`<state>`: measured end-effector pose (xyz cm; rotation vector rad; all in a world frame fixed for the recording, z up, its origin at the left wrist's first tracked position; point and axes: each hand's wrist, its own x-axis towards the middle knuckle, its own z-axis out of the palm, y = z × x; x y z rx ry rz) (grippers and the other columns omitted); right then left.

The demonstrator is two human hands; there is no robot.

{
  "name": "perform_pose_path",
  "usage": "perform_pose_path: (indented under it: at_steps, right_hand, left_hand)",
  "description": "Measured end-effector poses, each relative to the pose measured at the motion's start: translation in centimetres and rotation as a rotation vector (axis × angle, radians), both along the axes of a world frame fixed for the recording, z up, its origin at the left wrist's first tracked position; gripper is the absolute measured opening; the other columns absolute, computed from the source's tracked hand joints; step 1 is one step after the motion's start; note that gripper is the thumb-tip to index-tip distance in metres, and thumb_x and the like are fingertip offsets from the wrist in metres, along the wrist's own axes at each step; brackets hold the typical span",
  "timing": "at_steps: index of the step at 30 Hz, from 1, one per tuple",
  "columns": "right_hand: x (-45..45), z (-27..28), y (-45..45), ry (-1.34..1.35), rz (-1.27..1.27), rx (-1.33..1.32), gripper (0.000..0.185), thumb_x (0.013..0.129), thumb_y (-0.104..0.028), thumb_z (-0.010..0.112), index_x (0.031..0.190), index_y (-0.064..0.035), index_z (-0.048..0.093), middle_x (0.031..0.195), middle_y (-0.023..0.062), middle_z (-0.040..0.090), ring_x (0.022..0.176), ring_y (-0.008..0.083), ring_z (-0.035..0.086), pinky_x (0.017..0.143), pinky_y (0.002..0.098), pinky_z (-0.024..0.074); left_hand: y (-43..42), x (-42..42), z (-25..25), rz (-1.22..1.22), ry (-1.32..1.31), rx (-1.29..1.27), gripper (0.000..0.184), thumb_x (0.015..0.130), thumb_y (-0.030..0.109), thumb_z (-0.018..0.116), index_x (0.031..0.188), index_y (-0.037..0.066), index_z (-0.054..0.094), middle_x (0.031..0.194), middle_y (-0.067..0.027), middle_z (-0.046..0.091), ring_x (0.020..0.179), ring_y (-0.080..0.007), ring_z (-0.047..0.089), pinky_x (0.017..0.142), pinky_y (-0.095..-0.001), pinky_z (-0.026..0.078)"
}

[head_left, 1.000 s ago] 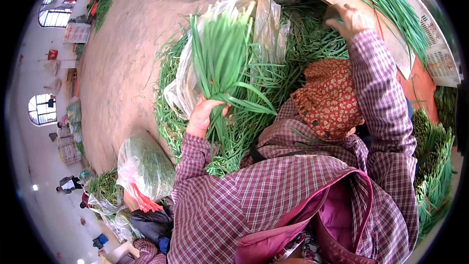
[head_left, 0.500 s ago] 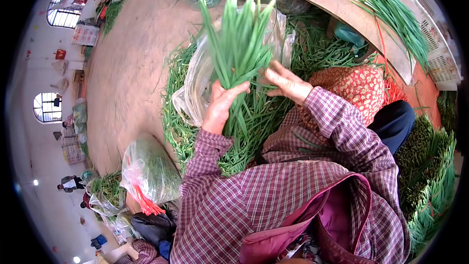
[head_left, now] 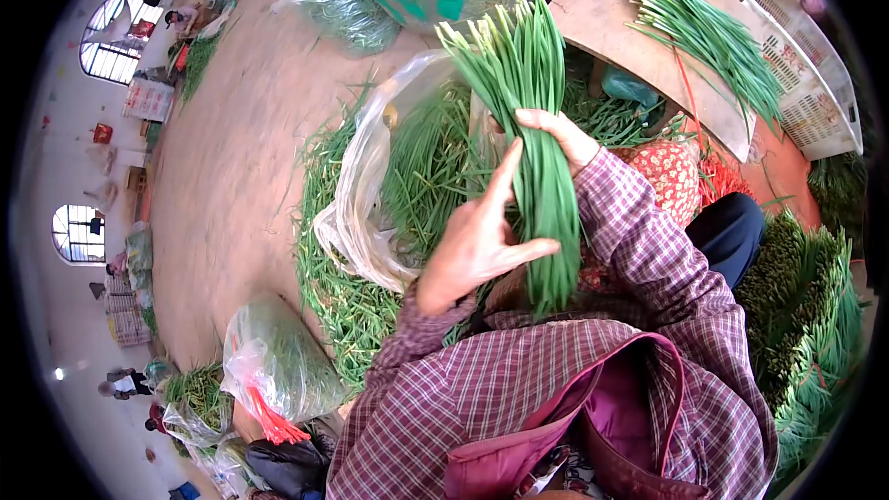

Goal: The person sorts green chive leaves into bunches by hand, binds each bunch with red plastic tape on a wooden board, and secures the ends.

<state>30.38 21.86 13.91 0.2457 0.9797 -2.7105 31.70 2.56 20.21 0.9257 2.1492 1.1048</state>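
Observation:
A thick bunch of garlic chives (head_left: pixel 542 157), long green leaves with pale cut ends pointing up and away, stands out in front of my body. My right hand (head_left: pixel 562 137) grips it around the middle, thumb across the front. My left hand (head_left: pixel 477 245) is open beside the bunch, its fingers and thumb spread; the thumb and a fingertip reach the leaves' left side. Behind the hands, an opened clear plastic bag (head_left: pixel 356 194) holds more loose greens (head_left: pixel 431 153).
Loose leaves (head_left: pixel 338 315) cover the floor around the bag. To the right, a wooden board (head_left: pixel 602 5) carries another chive bunch (head_left: pixel 704 42), by a white crate (head_left: pixel 815 120). Stacked bundles (head_left: pixel 801 315) lie at my right. A filled bag (head_left: pixel 287 338) with red ties (head_left: pixel 273 417) stands left.
The bunch has moved right and closer to me. My right hand has taken hold of it, and my left hand has loosened from around it and spread open lower down.

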Motion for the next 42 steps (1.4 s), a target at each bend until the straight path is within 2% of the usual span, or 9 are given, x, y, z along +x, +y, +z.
perform_pose_path:
  at_steps: [2, 6, 7, 16, 20, 22, 31, 35, 42]
  right_hand:
    - [0.5, 0.1, 1.1, 0.03, 0.092, -0.01, 0.049, 0.081, -0.028, 0.069, 0.12, -0.0031, 0.057, 0.1, 0.0068, 0.067, 0.081, 0.015, 0.064, 0.071, 0.0305, 0.0547]
    - [1.6, 0.1, 0.4, 0.183, 0.194, 0.15, 0.055, 0.08, -0.029, 0.069, 0.126, -0.0035, 0.053, 0.11, 0.0101, 0.065, 0.086, 0.0174, 0.064, 0.075, 0.0307, 0.0544]
    - [2.2, 0.6, -0.3, 0.174, 0.226, 0.149, 0.055, 0.081, -0.029, 0.069, 0.127, -0.0037, 0.052, 0.11, 0.0109, 0.064, 0.086, 0.0187, 0.064, 0.075, 0.0319, 0.0547]
    - [5.6, -1.3, -1.9, 0.217, 0.468, 0.402, 0.061, 0.085, -0.031, 0.069, 0.134, -0.0043, 0.045, 0.124, 0.009, 0.056, 0.115, 0.0188, 0.052, 0.098, 0.0343, 0.0416]
    - [6.2, -0.3, 0.6, 0.257, 0.437, 0.535, 0.095, 0.074, -0.043, 0.077, 0.141, 0.0049, 0.028, 0.136, 0.018, 0.046, 0.126, 0.0275, 0.043, 0.108, 0.0409, 0.0319]
    - [4.9, -0.1, 2.3, 0.326, 0.358, 0.67, 0.114, 0.068, -0.063, 0.072, 0.142, 0.0067, 0.022, 0.141, 0.0206, 0.038, 0.131, 0.0278, 0.037, 0.108, 0.0439, 0.0311]
    - [-0.5, 4.5, 0.3, 0.499, 0.111, 0.708, 0.061, 0.084, -0.022, 0.071, 0.134, -0.0014, 0.043, 0.12, 0.0045, 0.058, 0.108, 0.011, 0.053, 0.096, 0.0279, 0.0415]
    - [-0.9, 4.2, 0.0, 0.414, 0.031, 0.682, 0.031, 0.088, -0.013, 0.065, 0.116, -0.0022, 0.061, 0.103, 0.001, 0.065, 0.095, 0.0078, 0.057, 0.087, 0.0252, 0.0457]
    - [-0.3, 3.1, 0.3, 0.448, -0.151, 0.7, 0.02, 0.088, -0.014, 0.066, 0.104, -0.0024, 0.065, 0.096, 0.0005, 0.066, 0.088, 0.0063, 0.057, 0.081, 0.0244, 0.047]
  left_hand:
    - [-1.8, -1.7, 1.6, 0.062, -0.216, 0.105, 0.095, 0.071, 0.03, 0.08, 0.146, 0.007, 0.026, 0.108, -0.0179, 0.065, 0.071, -0.0179, 0.067, 0.063, -0.034, 0.056]
    - [-4.1, -7.4, -1.1, 0.3, -0.332, 0.562, 0.082, 0.077, 0.03, 0.075, 0.141, 0.002, 0.033, 0.119, -0.0175, 0.06, 0.098, -0.0261, 0.063, 0.087, -0.0392, 0.049]
    - [-3.1, -7.2, -1.0, 0.33, -0.313, 0.615, 0.084, 0.076, 0.05, 0.071, 0.132, -0.005, 0.041, 0.121, -0.0173, 0.057, 0.112, -0.0246, 0.054, 0.099, -0.0411, 0.041]
    - [0.6, -6.1, -6.0, 0.432, -0.96, 1.015, 0.054, 0.075, 0.021, 0.072, 0.119, -0.003, 0.054, 0.107, -0.0124, 0.064, 0.096, -0.0213, 0.063, 0.088, -0.0348, 0.051]
    - [0.8, -5.7, -6.7, 0.368, -0.993, 1.072, 0.054, 0.076, 0.019, 0.07, 0.122, -0.004, 0.051, 0.109, -0.0133, 0.063, 0.097, -0.0228, 0.063, 0.088, -0.0358, 0.051]
    - [0.5, -5.7, -6.8, 0.326, -1.05, 1.047, 0.053, 0.078, 0.017, 0.068, 0.123, -0.004, 0.05, 0.11, -0.0139, 0.062, 0.097, -0.0233, 0.063, 0.087, -0.0341, 0.052]
    - [3.4, -3.7, -3.1, 0.333, -0.694, 0.897, 0.047, 0.077, 0.008, 0.068, 0.12, 0.001, 0.052, 0.107, -0.0048, 0.06, 0.095, -0.0138, 0.058, 0.085, -0.0278, 0.047]
    - [3.5, -3.3, -2.4, 0.402, -0.629, 0.833, 0.053, 0.075, 0.006, 0.067, 0.125, 0.001, 0.05, 0.112, -0.0062, 0.059, 0.101, -0.0178, 0.059, 0.09, -0.0304, 0.046]
    - [4.3, -3.0, -2.8, 0.497, -0.602, 0.942, 0.028, 0.084, 0.008, 0.066, 0.111, 0.003, 0.061, 0.1, 0.0001, 0.063, 0.086, -0.008, 0.059, 0.078, -0.0234, 0.047]
